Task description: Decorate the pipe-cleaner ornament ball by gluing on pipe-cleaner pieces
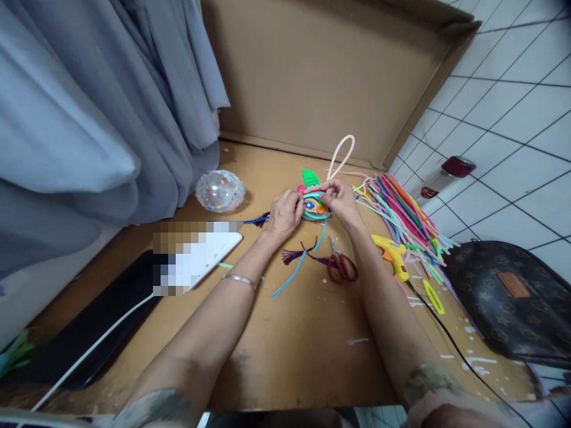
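Note:
A small round craft ornament (316,208) sits between my hands near the back of the table. It has a blue, yellow and orange eye shape, pink trim and a green leaf piece (310,178) on top. My left hand (286,211), fingers closed, grips its left side. At the upper right edge, my right hand (341,199) pinches the trim; the exact piece under the fingertips is hidden. Behind that hand rises a white loop (342,156). Below the ornament lie a purple tassel (292,257), a blue pipe cleaner (289,279) and red-handled scissors (343,268).
Coloured pipe cleaners (405,214) are heaped at right beside a yellow glue gun (392,255) with a black cord. A dark patterned bag (513,309) stands beyond them. At left are a clear speckled ball (220,191) and a white corded device (216,252). A cardboard panel (330,77) stands behind.

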`<state>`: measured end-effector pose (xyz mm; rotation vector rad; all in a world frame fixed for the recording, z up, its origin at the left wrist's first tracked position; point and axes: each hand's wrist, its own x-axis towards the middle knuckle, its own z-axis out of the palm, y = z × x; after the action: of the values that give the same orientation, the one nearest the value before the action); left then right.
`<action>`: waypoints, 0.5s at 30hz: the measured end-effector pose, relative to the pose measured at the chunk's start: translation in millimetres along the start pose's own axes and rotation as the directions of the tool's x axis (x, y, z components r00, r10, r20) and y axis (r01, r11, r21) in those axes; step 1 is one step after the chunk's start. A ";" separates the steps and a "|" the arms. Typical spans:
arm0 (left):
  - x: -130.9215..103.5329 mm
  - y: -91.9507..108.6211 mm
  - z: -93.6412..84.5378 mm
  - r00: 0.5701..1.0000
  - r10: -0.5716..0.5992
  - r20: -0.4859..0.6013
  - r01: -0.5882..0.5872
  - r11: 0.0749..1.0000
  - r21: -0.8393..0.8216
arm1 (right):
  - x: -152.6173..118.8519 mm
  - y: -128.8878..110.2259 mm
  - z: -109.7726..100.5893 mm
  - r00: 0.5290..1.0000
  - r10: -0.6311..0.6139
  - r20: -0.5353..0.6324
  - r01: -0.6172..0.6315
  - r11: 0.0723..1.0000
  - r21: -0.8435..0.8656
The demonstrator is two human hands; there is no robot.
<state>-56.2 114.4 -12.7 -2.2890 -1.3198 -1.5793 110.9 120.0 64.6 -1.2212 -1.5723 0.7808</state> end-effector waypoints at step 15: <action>0.7 1.3 -0.7 1.000 -0.003 0.006 0.003 1.000 0.020 | 1.6 3.7 0.9 1.000 0.015 -0.008 -0.015 1.000 -0.026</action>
<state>-55.8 113.7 -11.4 -2.2828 -1.3342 -1.5543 111.2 122.6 61.4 -1.2550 -1.5726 0.7661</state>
